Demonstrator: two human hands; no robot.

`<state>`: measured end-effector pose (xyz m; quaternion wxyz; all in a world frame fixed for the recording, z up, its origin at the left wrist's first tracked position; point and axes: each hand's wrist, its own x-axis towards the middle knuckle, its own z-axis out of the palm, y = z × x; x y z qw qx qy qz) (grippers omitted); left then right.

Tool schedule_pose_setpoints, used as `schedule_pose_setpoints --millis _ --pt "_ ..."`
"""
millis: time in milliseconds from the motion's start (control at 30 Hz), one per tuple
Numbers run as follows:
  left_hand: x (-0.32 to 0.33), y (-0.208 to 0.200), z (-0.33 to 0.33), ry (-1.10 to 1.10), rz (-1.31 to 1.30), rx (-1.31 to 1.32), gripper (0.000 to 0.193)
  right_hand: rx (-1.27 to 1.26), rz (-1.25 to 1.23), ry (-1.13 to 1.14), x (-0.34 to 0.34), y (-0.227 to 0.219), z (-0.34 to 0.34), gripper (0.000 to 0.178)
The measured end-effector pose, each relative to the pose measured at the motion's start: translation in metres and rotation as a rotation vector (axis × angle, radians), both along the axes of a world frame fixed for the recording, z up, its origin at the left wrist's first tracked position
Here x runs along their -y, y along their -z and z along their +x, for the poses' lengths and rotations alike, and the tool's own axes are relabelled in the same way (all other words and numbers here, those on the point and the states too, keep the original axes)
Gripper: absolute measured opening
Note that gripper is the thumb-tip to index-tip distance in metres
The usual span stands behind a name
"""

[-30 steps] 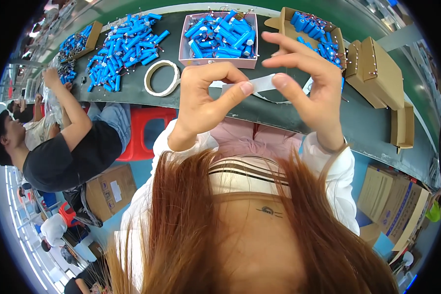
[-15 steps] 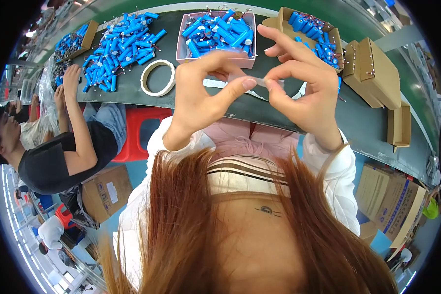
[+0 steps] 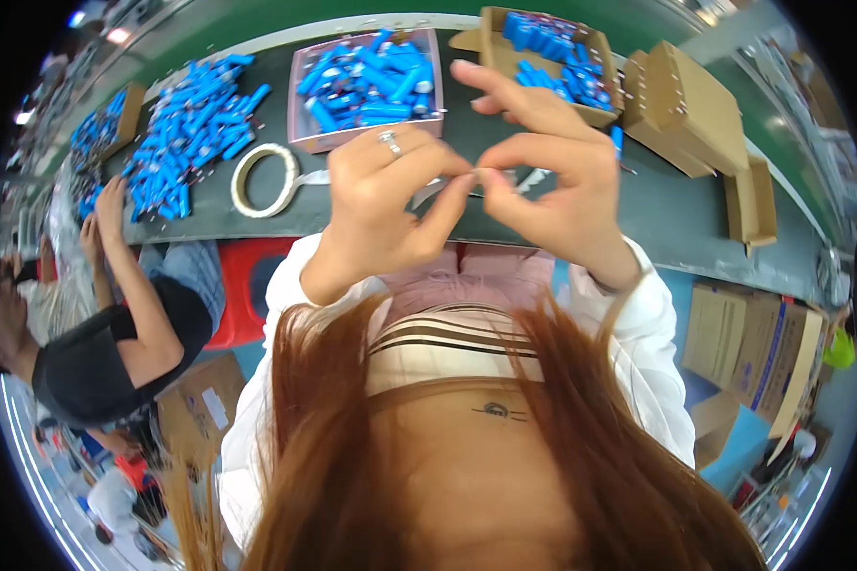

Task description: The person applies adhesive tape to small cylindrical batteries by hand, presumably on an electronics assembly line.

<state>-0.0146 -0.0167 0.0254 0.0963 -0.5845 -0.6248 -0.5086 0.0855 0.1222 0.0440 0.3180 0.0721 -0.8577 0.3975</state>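
Note:
Above the near edge of the table my left hand (image 3: pixel 383 195) and my right hand (image 3: pixel 554 181) meet at their fingertips. Each one pinches with thumb and index finger, while the other fingers of the right hand stand raised. Between the fingertips is a small pale strip, almost wholly hidden now. A ring (image 3: pixel 388 143) shows on my left hand. Behind the hands, whitish strips (image 3: pixel 535 179) lie on the dark tabletop, partly covered. A roll of cream-coloured tape (image 3: pixel 264 181) lies flat to the left of my left hand.
A pink box (image 3: pixel 316 142) of blue cylindrical cells stands beyond my hands. Loose blue cells (image 3: pixel 186 124) are heaped to the left. At the right are a cardboard tray (image 3: pixel 600 112) of cells and folded cardboard boxes (image 3: pixel 700 109). A co-worker (image 3: pixel 114 343) sits at left.
The pale strip stretched visibly between my hands before; now the fingertips are together and cover most of it. The view has shifted, so the table things appear further left.

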Motion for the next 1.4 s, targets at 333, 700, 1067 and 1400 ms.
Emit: schedule_pose_setpoints --millis 333,700,1067,1400 --pt "-0.035 0.025 0.015 -0.244 0.159 -0.574 0.01 0.02 -0.5 0.126 -0.003 0.051 0.009 0.005" --pt "-0.026 0.015 0.01 -0.047 0.264 -0.187 0.008 0.061 -0.798 0.317 -0.052 0.051 0.035 0.015" --pt "-0.034 0.057 0.021 0.14 0.196 0.631 0.024 0.259 0.345 0.97 -0.115 0.122 0.066 0.078" --pt "-0.04 0.066 0.034 0.27 -0.01 0.999 0.026 0.375 0.429 1.115 -0.11 0.118 0.07 0.078"
